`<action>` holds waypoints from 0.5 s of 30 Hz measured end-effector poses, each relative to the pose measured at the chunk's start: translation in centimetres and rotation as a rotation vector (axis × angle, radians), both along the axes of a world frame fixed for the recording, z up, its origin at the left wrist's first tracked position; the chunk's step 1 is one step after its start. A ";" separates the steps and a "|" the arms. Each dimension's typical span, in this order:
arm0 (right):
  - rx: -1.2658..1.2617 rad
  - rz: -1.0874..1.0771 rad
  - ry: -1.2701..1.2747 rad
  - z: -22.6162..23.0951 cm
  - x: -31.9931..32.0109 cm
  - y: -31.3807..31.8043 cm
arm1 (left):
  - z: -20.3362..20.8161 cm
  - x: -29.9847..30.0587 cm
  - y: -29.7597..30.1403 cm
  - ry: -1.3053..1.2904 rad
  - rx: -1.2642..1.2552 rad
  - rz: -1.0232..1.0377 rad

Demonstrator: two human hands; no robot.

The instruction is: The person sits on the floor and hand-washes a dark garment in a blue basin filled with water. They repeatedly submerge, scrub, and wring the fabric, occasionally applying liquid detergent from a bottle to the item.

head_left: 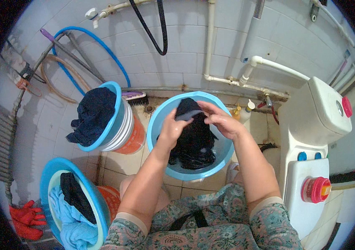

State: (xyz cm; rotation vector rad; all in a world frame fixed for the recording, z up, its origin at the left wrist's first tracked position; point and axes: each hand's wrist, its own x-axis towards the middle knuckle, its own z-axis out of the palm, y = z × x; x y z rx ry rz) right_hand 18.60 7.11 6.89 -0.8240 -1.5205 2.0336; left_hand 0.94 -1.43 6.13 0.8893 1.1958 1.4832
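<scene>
Dark cloth between both hands' grip

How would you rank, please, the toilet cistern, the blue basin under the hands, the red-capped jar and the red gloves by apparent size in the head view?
1. Toilet cistern and blue basin: look much alike, and fisheye bending makes ranking them unsure.
2. Red gloves.
3. Red-capped jar: smallest, though close to the gloves.

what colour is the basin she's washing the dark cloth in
Light blue basin, seen in the head view; both hands grip the dark cloth over it.
</scene>
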 end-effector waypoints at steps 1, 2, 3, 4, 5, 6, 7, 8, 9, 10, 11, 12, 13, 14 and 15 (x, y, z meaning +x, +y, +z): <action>-0.047 -0.025 -0.012 -0.7 0.1 0.3 | 0.6 -0.3 -0.2 -0.216 0.040 -0.002; -0.138 -0.088 -0.063 -1.7 0.0 0.4 | 0.5 -1.2 -0.1 -0.398 -0.017 0.029; -0.262 -0.150 -0.121 -2.3 -0.1 0.3 | 1.0 -1.8 0.1 -0.581 -0.075 0.057; -0.385 -0.213 -0.180 -2.8 -0.2 -0.1 | 2.1 -2.0 -0.2 -0.744 -0.100 0.084; -0.509 -0.275 -0.238 -3.7 -0.2 -0.3 | 2.1 -2.5 -0.1 -0.859 -0.017 0.009; -0.582 -0.141 -0.235 -4.1 -0.6 -0.6 | 2.7 -2.3 -0.3 -0.920 0.013 -0.003; -0.607 -0.113 -0.107 -4.4 -0.7 -1.1 | 3.5 -2.1 -0.6 -0.980 0.043 -0.016; -0.631 -0.086 0.021 -4.6 -1.1 -1.8 | 3.7 -1.7 -0.7 -0.998 0.055 -0.035; -0.656 -0.054 0.149 -4.1 -1.8 -2.5 | 3.8 -1.4 -0.8 -1.015 0.065 -0.049; -0.651 -0.049 0.201 -4.0 -2.3 -2.6 | 3.8 -1.0 -1.0 -1.033 0.075 -0.064; -0.675 -0.063 0.254 -3.6 -2.6 -2.8 | 3.4 -0.8 -1.0 -1.008 0.103 -0.090; -0.698 -0.076 0.309 -3.0 -2.9 -2.9 | 2.9 -0.7 -1.1 -0.981 0.132 -0.115; -0.721 -0.090 0.364 -2.6 -3.2 -3.0 | 2.6 -0.5 -1.3 -0.953 0.161 -0.140; -0.719 -0.161 0.372 -2.5 -3.4 -2.9 | 2.3 -0.2 -1.8 -0.780 0.226 -0.140; -0.715 -0.234 0.380 -2.3 -3.6 -2.7 | 2.1 -0.4 -1.8 -0.825 0.166 -0.158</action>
